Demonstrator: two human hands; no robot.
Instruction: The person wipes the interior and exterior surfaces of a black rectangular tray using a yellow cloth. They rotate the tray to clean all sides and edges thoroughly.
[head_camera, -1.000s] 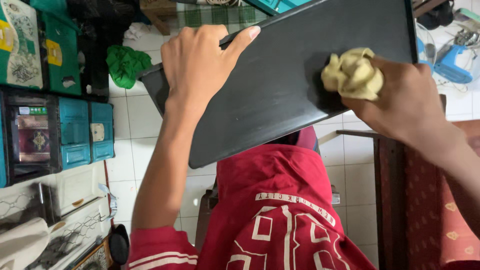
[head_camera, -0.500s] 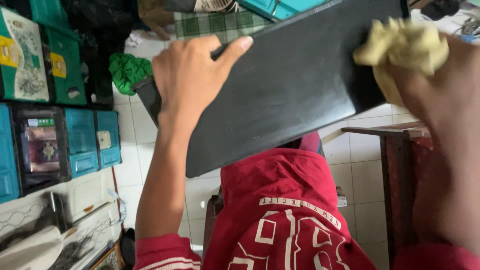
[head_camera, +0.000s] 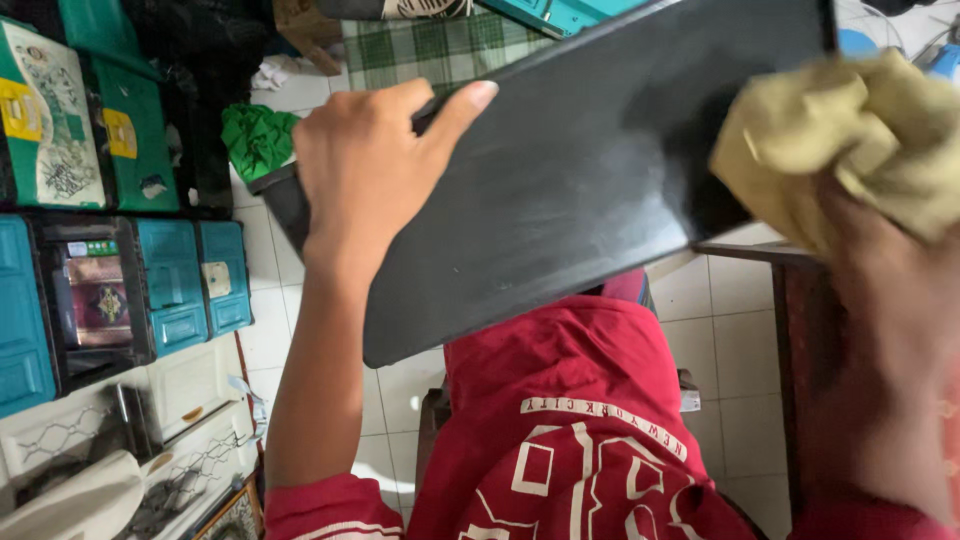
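Left hand (head_camera: 365, 170) fingers clamp black panel (head_camera: 560, 190) edge; right hand (head_camera: 880, 300) fingers bunch yellow cloth (head_camera: 840, 140) at its right end; dusty streaks remain mid-panel; wiping looks partly done.

Teal boxes (head_camera: 175, 280) are lying along the left edge of the white tiled floor (head_camera: 715, 330), a crumpled green cloth (head_camera: 257, 140) is sitting just beyond them — and a checked fabric (head_camera: 440, 45) is showing at the top.
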